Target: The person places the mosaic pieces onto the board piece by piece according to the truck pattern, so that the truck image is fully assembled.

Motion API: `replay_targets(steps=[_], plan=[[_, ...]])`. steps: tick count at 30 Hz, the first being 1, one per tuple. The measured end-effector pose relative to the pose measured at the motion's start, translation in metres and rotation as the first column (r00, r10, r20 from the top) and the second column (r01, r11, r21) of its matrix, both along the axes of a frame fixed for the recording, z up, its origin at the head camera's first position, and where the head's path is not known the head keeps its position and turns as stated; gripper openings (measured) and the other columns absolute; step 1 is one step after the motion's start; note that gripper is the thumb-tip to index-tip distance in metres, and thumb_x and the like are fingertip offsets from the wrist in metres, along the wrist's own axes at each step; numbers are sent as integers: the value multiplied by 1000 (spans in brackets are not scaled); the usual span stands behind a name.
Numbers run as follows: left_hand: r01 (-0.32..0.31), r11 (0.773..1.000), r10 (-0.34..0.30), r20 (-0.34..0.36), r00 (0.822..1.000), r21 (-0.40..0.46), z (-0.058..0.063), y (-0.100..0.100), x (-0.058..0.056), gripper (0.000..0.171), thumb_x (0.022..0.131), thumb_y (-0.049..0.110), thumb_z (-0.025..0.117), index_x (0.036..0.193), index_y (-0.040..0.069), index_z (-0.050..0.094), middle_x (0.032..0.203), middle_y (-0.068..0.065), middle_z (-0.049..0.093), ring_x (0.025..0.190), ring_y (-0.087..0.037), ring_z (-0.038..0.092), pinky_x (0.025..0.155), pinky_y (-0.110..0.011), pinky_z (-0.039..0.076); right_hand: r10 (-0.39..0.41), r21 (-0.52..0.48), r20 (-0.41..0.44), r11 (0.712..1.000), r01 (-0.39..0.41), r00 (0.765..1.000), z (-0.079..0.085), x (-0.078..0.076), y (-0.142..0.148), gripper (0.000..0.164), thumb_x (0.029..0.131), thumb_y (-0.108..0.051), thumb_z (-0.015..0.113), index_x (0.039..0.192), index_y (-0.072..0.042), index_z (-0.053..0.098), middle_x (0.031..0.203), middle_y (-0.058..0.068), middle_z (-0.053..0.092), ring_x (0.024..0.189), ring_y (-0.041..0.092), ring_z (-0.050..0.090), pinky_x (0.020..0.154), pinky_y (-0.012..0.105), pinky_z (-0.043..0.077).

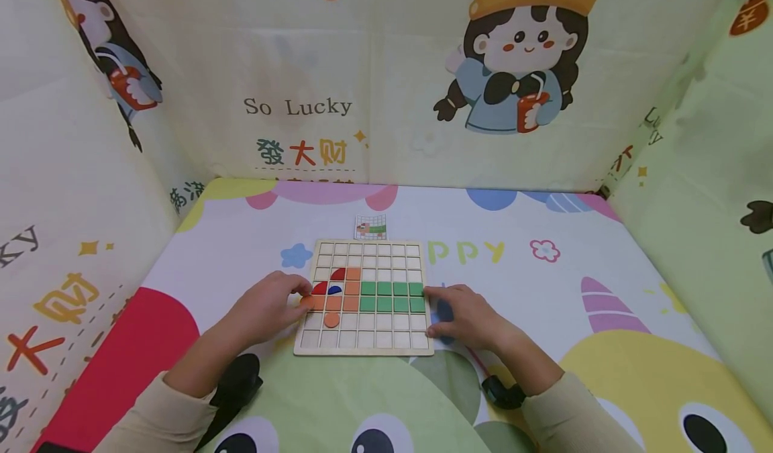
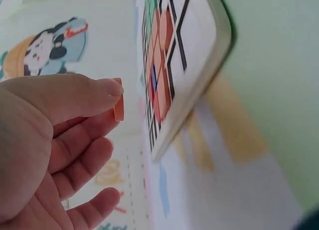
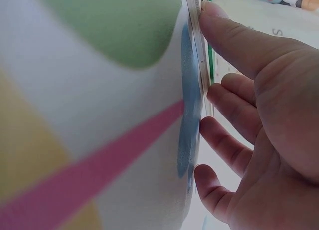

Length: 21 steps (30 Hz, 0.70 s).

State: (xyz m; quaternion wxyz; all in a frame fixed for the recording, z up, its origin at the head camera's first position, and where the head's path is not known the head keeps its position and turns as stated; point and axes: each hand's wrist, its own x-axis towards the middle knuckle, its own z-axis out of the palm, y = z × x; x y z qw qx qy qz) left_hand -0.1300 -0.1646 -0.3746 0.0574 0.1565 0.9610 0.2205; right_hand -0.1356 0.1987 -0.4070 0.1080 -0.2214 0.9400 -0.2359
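A wooden grid board [image 1: 362, 353] lies on the table in the head view. On it are green squares [image 1: 384, 296], orange squares [image 1: 351, 288], red curved pieces [image 1: 338, 274], a blue half-round piece [image 1: 334, 290] and an orange round piece [image 1: 331, 320]. At the board's left edge my left hand [image 1: 272, 311] pinches a thin orange piece [image 2: 119, 101] between thumb and forefinger; its other fingers are loosely bent. My right hand [image 1: 468, 317] touches the board's right edge with thumb and fingertips, not gripping round it. The right wrist view shows the thumb [image 3: 234, 41] against that edge.
A small pattern card [image 1: 370, 227] with a coloured grid lies just behind the board. Printed cloth covers the table [image 1: 495, 272], and patterned cloth walls [image 1: 392, 70] rise at the back and both sides. Dark wrist devices [image 1: 504, 394] sit at both sleeves.
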Motion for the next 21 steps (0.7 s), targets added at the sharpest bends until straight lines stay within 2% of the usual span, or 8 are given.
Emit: replay_targets(steps=[7, 14, 21], plan=[[71, 997, -71, 5, 997, 17, -2, 22, -3, 18, 87, 18, 78, 103, 11, 72, 96, 0, 66, 93, -22, 55, 79, -36, 53, -4, 5, 7, 1000, 4, 1000, 0, 0, 0, 71, 81, -34, 84, 142, -9, 56, 135, 13, 59, 126, 36, 49, 99, 55, 42], [154, 987, -153, -25, 988, 52, -3, 45, -3, 15, 87, 14, 78, 99, 11, 71, 91, 3, 62, 86, -17, 52, 72, -32, 50, 2, 6, 2, 1000, -2, 1000, 1, 0, 0, 71, 81, -34, 84, 142, -8, 56, 135, 14, 59, 126, 37, 49, 100, 55, 42], [228, 971, -226, -43, 973, 68, -8, 67, -5, 10, 87, 15, 77, 95, 13, 71, 91, 3, 62, 86, -16, 54, 74, -34, 51, -5, 7, 8, 1000, 5, 1000, 0, -1, 0, 71, 81, -34, 84, 142, -8, 56, 134, 12, 60, 125, 35, 50, 100, 53, 42]])
